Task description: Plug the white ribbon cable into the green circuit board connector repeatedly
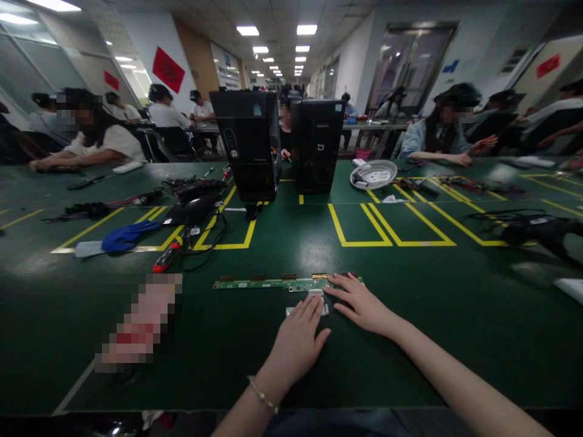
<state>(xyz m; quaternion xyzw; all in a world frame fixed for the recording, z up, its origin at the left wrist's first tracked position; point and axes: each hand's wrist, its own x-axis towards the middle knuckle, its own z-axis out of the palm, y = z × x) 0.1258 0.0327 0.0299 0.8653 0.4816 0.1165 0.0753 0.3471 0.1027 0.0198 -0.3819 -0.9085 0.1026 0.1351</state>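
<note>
A long, narrow green circuit board [268, 284] with copper-coloured tabs along its far edge lies on the table in front of me. My left hand [296, 337] reaches in from below, fingers stretched out and thumb apart, fingertips at a white connector [315, 292] on the board's near edge. Under those fingers a small silvery-white piece [291, 312] is partly hidden. Flat and spread, my right hand [364, 303] rests with its fingertips on the board's right part, covering some of it. Neither hand grips anything.
Left of the board lie a red-handled screwdriver [167, 257], a blue glove [130, 235] and a black cable [218, 240]. Two black computer towers [248, 145] stand ahead, with a white round basket [373, 175] to their right. Yellow tape marks the green table [455, 340]. Other people sit beyond.
</note>
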